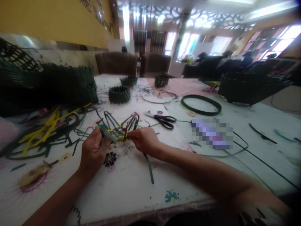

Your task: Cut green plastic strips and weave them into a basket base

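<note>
A small half-woven basket [119,128] of dark green strips with a yellow band sits in front of me, its green stakes bent up and outward. My left hand [92,149] is closed at its left side, gripping a wide green strip [108,135] against the weave. On the near right side, my right hand [145,140] pinches the yellow-banded edge between thumb and fingers. A loose green strip [150,169] hangs below the right hand onto the tablecloth. Black-handled scissors [164,121] lie just beyond the right hand, blades pointing left.
Yellow strips [47,130] and green strips lie heaped at left. Small woven baskets [119,94] stand behind, larger dark baskets [70,83] at left and right [251,88]. A coiled strip roll [201,105] and a pixelated purple object [210,133] lie at right. Several people sit far back.
</note>
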Available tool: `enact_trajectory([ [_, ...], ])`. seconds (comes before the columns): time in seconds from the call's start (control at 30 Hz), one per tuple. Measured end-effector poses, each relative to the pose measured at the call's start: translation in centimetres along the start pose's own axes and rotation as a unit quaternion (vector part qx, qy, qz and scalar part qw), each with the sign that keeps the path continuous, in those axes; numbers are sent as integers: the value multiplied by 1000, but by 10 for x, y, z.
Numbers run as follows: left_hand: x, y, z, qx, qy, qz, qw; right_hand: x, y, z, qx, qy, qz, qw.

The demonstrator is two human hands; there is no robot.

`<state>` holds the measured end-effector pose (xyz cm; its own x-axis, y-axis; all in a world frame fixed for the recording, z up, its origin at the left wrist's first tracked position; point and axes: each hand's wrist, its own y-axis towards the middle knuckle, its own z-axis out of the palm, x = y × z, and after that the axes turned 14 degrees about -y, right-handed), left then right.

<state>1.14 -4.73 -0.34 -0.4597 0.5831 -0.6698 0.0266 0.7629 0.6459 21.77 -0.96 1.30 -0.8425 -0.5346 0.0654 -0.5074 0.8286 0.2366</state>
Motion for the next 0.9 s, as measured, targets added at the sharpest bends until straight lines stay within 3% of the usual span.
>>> enact_trajectory([
  [0.13, -5, 0, 2, -57, -23, -40, 997, 4, -1, -1, -4, -6, -13, 1000],
  [0.3, -9, -1, 5, -71, -36, -69, 994, 6, -5, 3, -3, -53, -46, 998],
  [0.47, -1, 2, 6, -39, -17, -46, 998, -1, 1, 9, -24, 105, 21, 994],
  [0.6, 2, 6, -2, -23, 44, 44, 998, -6, 6, 12, -37, 162, 45, 985],
  [0.77, -10, 2, -13, -118, 151, 203, 960, -14, 8, 12, -77, 107, 51, 990],
  [0.83, -13, -3, -9, -73, 163, 281, 943, -15, 8, 13, -80, 53, 40, 995],
  [0.9, -13, -6, 0, 14, 152, 300, 941, -14, 6, 14, -79, 14, 26, 996],
])
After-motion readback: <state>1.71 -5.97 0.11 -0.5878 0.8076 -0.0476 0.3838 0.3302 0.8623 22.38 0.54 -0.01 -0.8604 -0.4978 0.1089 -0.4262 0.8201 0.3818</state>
